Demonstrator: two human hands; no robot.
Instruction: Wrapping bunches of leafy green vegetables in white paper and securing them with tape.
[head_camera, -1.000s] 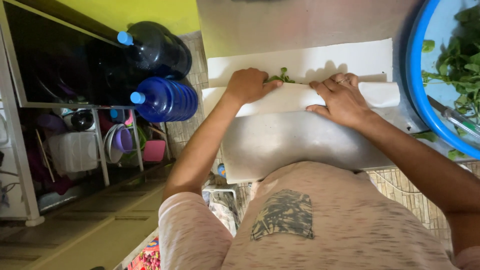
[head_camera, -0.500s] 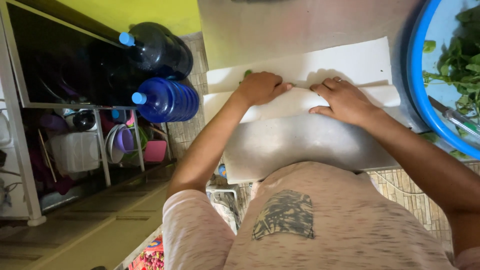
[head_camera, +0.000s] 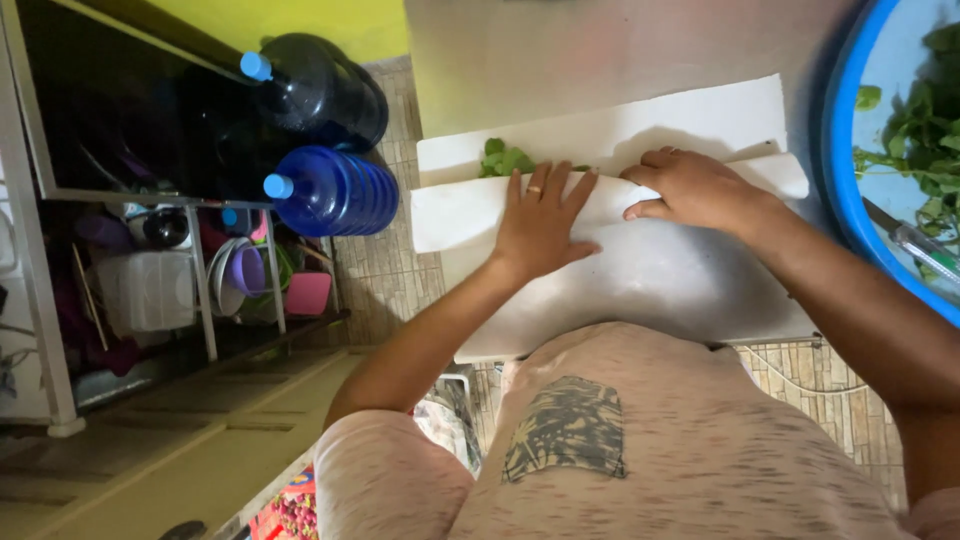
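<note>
Left hand (head_camera: 540, 225) is down flat on the folded white paper (head_camera: 470, 210), fingers spread wide and pointing toward twelve o'clock, palm pressing the fold against the metal table (head_camera: 640, 280). There's a ring on one of those fingers. Nothing is pinched here; it's an open, flat press.

Right hand (head_camera: 695, 185) sits just at three o'clock of the left, knuckles up, fingers curled down onto the same fold, thumb tucked along the near edge of the flap. Whether those fingertips actually grip the paper's edge or only bear down on it, I cannot tell from this angle.

The leafy greens (head_camera: 508, 158) peek out from under the fold right at eleven o'clock of the left fingertips, just beyond them, with the back layer of paper lying behind. Most of the bunch is hidden beneath the flap, under both hands.

Out at two o'clock, a blue basin (head_camera: 838, 200) holds water and more green leaves. At nine to ten o'clock, off the table, two blue water jugs (head_camera: 335, 190) lie on their sides on the tiled floor, beside a dish rack (head_camera: 200, 290) stacked with plastic containers and bowls.
</note>
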